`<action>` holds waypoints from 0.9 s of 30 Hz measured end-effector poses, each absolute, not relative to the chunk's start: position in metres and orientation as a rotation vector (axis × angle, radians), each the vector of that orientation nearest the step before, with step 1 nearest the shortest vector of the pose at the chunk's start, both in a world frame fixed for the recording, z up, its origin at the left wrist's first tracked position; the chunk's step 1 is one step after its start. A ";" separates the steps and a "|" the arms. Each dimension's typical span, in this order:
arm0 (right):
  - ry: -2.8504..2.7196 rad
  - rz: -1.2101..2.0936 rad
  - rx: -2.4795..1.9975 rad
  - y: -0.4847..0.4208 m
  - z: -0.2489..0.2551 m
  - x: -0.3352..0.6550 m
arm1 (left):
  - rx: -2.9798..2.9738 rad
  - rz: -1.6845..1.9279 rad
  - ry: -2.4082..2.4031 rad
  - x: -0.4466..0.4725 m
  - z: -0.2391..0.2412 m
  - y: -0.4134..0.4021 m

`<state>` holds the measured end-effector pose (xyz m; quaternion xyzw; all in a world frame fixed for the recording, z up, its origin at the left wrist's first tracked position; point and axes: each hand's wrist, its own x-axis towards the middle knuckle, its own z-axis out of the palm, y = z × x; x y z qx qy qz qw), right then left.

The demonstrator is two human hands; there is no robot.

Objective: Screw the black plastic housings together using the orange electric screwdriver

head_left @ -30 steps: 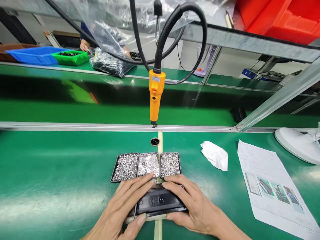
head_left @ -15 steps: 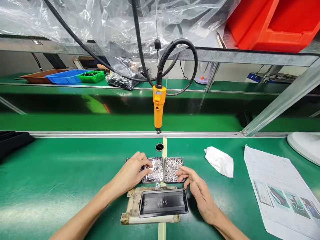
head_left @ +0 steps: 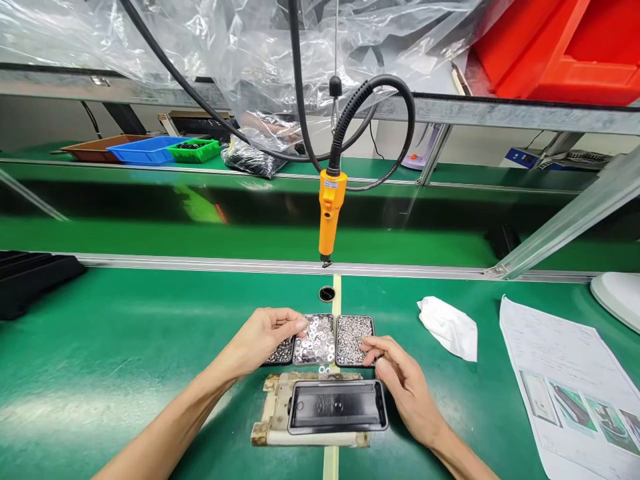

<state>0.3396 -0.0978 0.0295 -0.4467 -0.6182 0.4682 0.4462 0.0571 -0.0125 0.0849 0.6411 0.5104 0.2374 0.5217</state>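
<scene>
The left hand (head_left: 270, 337) is bent at the wrist over the trays, thumb and fingertips brought together above the left side of the middle tray (head_left: 313, 363); I can't tell whether a washer is pinched there. The right hand (head_left: 400, 377) is half open, its fingers loosely curled over the near right corner of the right tray (head_left: 355, 365), the thumb a little apart; whether they touch the small metal pieces (head_left: 353, 337) I can't make out.

Between the forearms, a long black shell (head_left: 338, 407) lies with its hollow side up, a round mark near its middle. It sits on a pale, worn fixture (head_left: 315, 439), toward the near edge of the green tabletop (head_left: 150, 347). Two loose washers (head_left: 325, 369) lie between fixture and trays. The middle tray holds shiny flat washers (head_left: 316, 341).

The left tray (head_left: 278, 363) is mostly covered by the left hand, with only a strip of metal parts showing. The tabletop's near edge runs out of sight, and so does part of the printed sheet (head_left: 565, 400) toward its right edge; the sheet's writing is too faint to read.
</scene>
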 end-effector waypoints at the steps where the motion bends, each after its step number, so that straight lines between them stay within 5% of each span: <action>1: -1.532 1.159 -1.111 -0.097 0.029 0.339 | 1.511 0.575 1.210 0.056 0.087 -0.013; 7: -1.530 1.119 -1.159 -0.097 0.030 0.336 | 1.484 0.582 1.128 0.057 0.110 -0.038; 16: -1.563 1.086 -1.198 -0.098 0.034 0.336 | 2.340 0.225 0.899 0.075 0.119 -0.083; 27: -1.532 1.089 -1.191 -0.097 0.034 0.335 | 2.587 0.485 0.782 0.039 0.103 -0.094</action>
